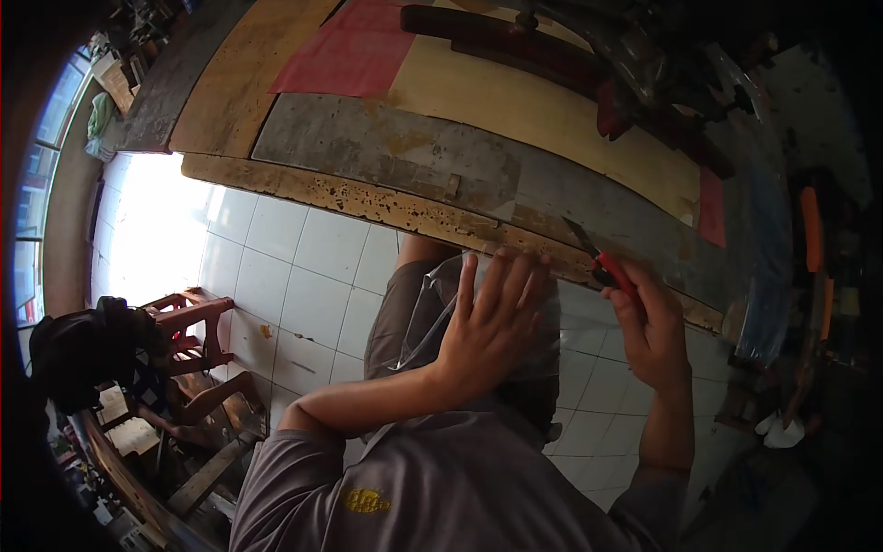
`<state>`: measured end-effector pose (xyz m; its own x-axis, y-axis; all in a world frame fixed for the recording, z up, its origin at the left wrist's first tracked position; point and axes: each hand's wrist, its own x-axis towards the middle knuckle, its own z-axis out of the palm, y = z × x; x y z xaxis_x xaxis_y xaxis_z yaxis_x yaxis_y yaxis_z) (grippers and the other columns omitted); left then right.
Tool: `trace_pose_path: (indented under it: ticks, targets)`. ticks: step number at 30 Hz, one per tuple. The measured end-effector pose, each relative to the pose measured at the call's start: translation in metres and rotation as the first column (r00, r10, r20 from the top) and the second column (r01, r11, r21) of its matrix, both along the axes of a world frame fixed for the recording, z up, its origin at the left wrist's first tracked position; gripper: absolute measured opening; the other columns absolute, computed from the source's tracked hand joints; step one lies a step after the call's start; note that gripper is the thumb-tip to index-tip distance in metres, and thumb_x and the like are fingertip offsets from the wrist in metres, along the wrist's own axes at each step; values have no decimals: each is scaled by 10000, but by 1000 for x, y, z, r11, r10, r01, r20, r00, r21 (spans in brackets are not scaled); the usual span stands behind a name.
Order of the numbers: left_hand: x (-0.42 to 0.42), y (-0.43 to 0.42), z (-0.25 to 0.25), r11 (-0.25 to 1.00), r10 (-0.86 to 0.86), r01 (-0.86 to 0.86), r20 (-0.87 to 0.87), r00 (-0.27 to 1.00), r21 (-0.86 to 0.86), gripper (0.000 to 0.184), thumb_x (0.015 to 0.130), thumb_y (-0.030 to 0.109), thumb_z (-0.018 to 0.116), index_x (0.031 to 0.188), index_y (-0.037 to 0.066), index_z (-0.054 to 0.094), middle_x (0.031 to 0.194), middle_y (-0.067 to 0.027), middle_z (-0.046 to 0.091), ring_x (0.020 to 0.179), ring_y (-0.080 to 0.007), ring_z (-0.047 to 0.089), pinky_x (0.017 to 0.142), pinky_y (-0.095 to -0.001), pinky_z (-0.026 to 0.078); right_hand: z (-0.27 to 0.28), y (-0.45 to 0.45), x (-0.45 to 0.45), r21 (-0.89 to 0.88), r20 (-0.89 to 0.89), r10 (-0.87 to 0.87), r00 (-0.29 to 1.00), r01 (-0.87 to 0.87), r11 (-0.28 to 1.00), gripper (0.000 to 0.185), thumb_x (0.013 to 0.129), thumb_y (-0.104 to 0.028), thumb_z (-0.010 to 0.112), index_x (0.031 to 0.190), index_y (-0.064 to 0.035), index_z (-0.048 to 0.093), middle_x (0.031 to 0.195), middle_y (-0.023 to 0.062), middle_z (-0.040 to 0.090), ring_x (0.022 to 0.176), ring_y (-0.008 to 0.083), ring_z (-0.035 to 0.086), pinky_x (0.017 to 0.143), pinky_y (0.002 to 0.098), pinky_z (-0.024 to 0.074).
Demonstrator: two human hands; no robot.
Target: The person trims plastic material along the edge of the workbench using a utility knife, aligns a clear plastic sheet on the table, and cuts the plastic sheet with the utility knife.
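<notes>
My left hand [497, 308] lies flat with fingers stretched out over a clear plastic sheet [430, 315]. Its fingertips reach the wooden front edge [368, 204] of the workbench, and the sheet hangs down over my lap. In my right hand [655, 327] is a red utility knife [618, 274], the fingers wrapped round its handle. The dark blade points up and left above the bench edge, to the right of my left fingertips. Whether the blade touches the plastic, I cannot tell.
A grey board [386, 147], a yellow sheet [524, 115] and a red sheet [345, 51] cover the bench top. Across its far right side lies a dark metal tool or frame [589, 78]. Another person [97, 345] is at the lower left, by a reddish wooden stool [198, 322].
</notes>
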<state>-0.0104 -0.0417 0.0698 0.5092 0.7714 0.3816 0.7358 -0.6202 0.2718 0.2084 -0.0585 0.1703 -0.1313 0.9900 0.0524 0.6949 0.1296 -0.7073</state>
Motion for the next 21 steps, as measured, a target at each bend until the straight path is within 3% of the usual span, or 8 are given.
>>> trace_pose_path:
  ticks: [4, 10, 13, 21]
  targets:
    - [-1, -1, 2, 996, 66, -64, 36, 997, -62, 756, 884, 356, 785, 1575, 198, 520, 1513, -254, 392, 1447, -427, 378, 1226, -651, 302, -9, -1, 6, 120, 111, 87, 990, -100, 988, 401, 1009, -46, 646, 1409, -13, 634, 1148, 178, 717, 1040, 343, 710, 897, 430, 571]
    - [-1, 0, 12, 983, 155, -157, -32, 987, -94, 698, 909, 426, 777, 1559, 332, 538, 1536, -253, 370, 1469, -428, 362, 1222, -656, 296, -9, 19, 11, 166, 247, 205, 947, -250, 954, 527, 921, -16, 694, 1445, -42, 640, 953, 121, 670, 869, 281, 661, 786, 428, 556]
    - [-1, -3, 10, 981, 175, -183, -114, 978, -59, 739, 886, 453, 792, 1570, 371, 522, 1553, -244, 367, 1477, -429, 371, 1216, -660, 300, 0, 29, 13, 113, 289, 248, 925, -291, 950, 582, 904, -11, 703, 1477, -86, 634, 845, 81, 593, 764, 245, 595, 723, 409, 532]
    - [-7, -3, 16, 988, 136, -151, -268, 954, -37, 850, 823, 478, 814, 1601, 406, 480, 1573, -257, 387, 1483, -430, 415, 1207, -653, 328, 13, 47, 11, 4, 388, 327, 862, -357, 934, 584, 908, -64, 723, 1481, -153, 648, 789, 54, 536, 724, 226, 573, 677, 394, 516]
